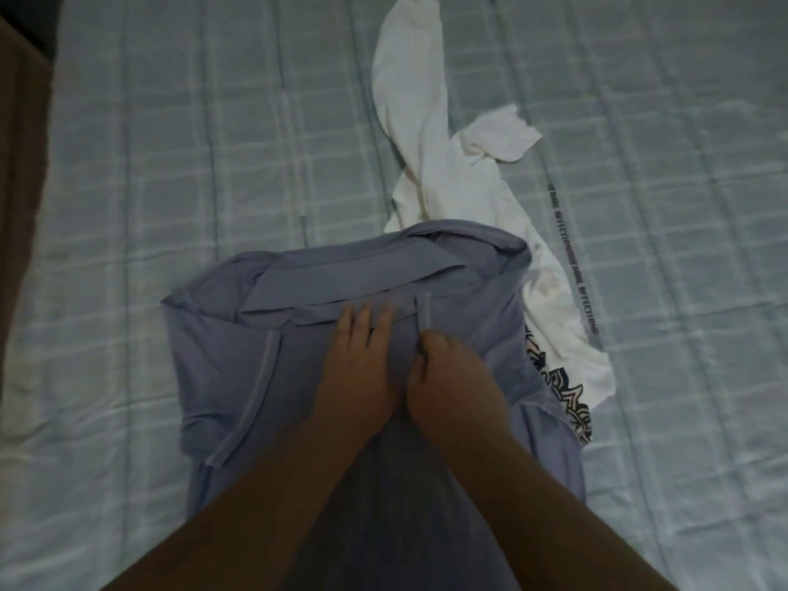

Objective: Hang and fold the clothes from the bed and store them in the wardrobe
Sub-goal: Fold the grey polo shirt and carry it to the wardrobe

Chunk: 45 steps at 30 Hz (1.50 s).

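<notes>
Pale blue checked bedding (179, 172) covers the bed and fills nearly the whole head view; a brown surface (21, 134) borders it at the far left edge. A grey-blue garment (221, 377) lies spread on the bedding in the lower centre, its folded band and seams toward the top edge and its length running down under both forearms. Left hand (362, 368) rests flat on the garment just below the folded band, fingers extended and together, grip released, palm pressing the fabric. Right hand (452, 381) sits touching the left hand on its right side, fingers curled, grip clenched on a small pinch of the garment's fabric at the base of a short vertical seam strip (426, 311). A white garment (422, 121) lies crumpled on the bedding beyond the grey-blue garment and to its right, partly tucked beneath its right edge. Dark lettering runs along a white strip, and a black-and-white printed graphic (571, 403) shows beside the grey-blue garment's lower right edge.
</notes>
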Available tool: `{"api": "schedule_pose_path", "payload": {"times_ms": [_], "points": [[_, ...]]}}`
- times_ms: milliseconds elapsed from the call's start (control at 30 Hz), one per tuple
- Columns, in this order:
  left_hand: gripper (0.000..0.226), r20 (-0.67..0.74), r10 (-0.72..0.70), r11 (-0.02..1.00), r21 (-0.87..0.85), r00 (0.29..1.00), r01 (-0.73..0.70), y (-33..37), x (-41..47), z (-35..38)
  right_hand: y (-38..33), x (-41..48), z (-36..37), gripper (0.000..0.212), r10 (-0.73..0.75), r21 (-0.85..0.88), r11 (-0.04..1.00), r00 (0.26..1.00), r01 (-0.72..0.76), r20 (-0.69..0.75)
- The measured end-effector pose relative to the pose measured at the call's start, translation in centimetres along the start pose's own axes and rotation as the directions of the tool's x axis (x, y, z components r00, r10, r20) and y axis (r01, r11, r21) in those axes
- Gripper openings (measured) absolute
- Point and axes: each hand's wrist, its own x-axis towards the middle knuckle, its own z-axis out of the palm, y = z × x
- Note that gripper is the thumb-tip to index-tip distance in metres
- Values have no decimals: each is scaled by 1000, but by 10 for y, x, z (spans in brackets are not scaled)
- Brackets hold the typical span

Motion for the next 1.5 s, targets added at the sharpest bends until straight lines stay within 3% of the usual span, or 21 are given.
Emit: {"api": "schedule_pose_path", "payload": {"times_ms": [67,167,300,400,500,600,733,800,933,1100,1200,1300,1400,1500], "points": [[73,-58,69,997,-18,996,-71,4,7,-6,5,-4,-7,34,-27,-86,996,992,17,-119],[59,-169,170,981,-66,971,-183,17,26,-17,30,-7,-12,28,-184,-194,971,954,139,-236],[37,-252,235,951,-137,939,-276,47,56,-22,65,-19,0,50,-232,-231,951,967,203,-106],[23,-219,248,928,-225,944,-296,74,84,-22,79,-35,18,62,-261,-251,938,964,240,-53],[27,-101,292,942,-142,951,-304,97,110,-17,88,-46,31,70,-289,-306,913,957,269,-18],[27,-110,245,967,-44,963,-251,110,123,-11,96,-49,41,73,-307,-380,883,951,275,-27],[18,-179,22,963,-261,984,-69,110,135,-7,108,-45,51,61,-360,-409,857,932,313,-40],[18,-181,-38,957,-290,983,-16,111,140,-8,114,-43,54,62,-374,-407,853,927,326,-40],[16,-184,-25,983,-183,983,-9,115,143,-8,114,-41,49,61,-375,-395,855,927,337,-22],[20,-271,7,956,-282,962,-86,111,133,-9,105,-41,37,60,-400,-321,881,910,348,-111],[31,-343,92,971,-176,935,-160,103,118,-10,104,-36,36,64,-384,-297,898,907,325,-170],[37,-304,186,979,-22,934,-202,94,98,-6,107,-31,42,61,-356,-364,887,923,285,-146],[44,-250,133,989,-34,959,-146,80,82,-3,111,-28,43,60,-372,-412,863,920,292,-126],[50,-289,61,993,-78,955,-87,64,55,-6,108,-41,39,58,-406,-372,868,902,329,-149]]}}
